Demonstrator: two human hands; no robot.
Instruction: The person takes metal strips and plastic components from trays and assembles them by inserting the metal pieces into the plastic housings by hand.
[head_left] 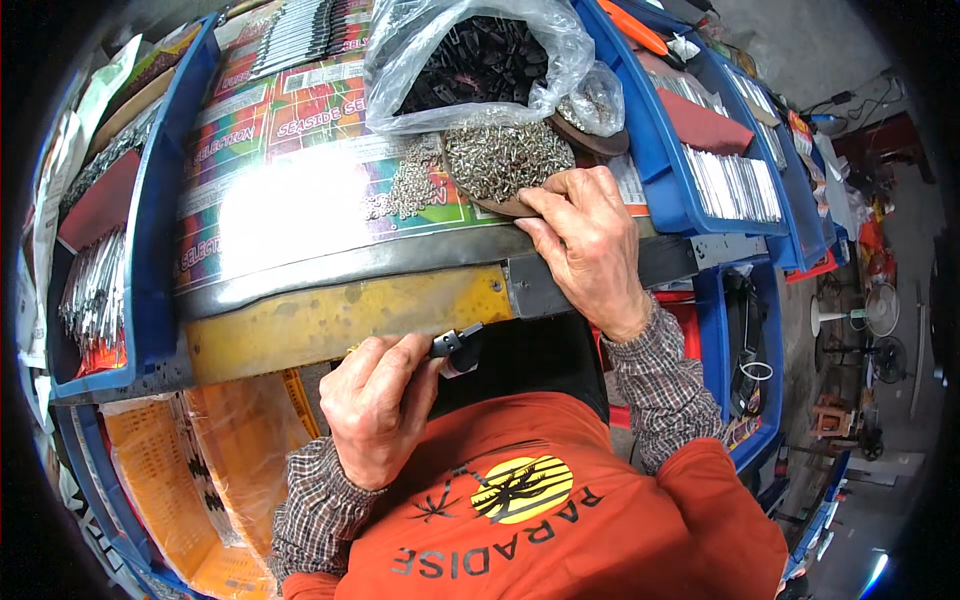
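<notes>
My left hand (378,408) is closed around a small black part with holes and a grey metal piece (456,340), just in front of the bench edge. What the part belongs to does not show. My right hand (588,238) has its thumb and forefinger pinched together at the near rim of a brown dish (500,207). Small silver metal pins (508,158) are heaped in that dish. Anything between those fingertips is too small to make out. Left of the dish, tiny metal rings or spacers (410,185) lie loose on the bench sheet.
A clear plastic bag (390,95) of black parts lies open behind the dish. Beside it sits a smaller bag of metal bits (597,105). Blue bins (160,230) with flat metal pieces flank the bench, more blue bins (660,170) standing right. Orange crates (160,470) are below left.
</notes>
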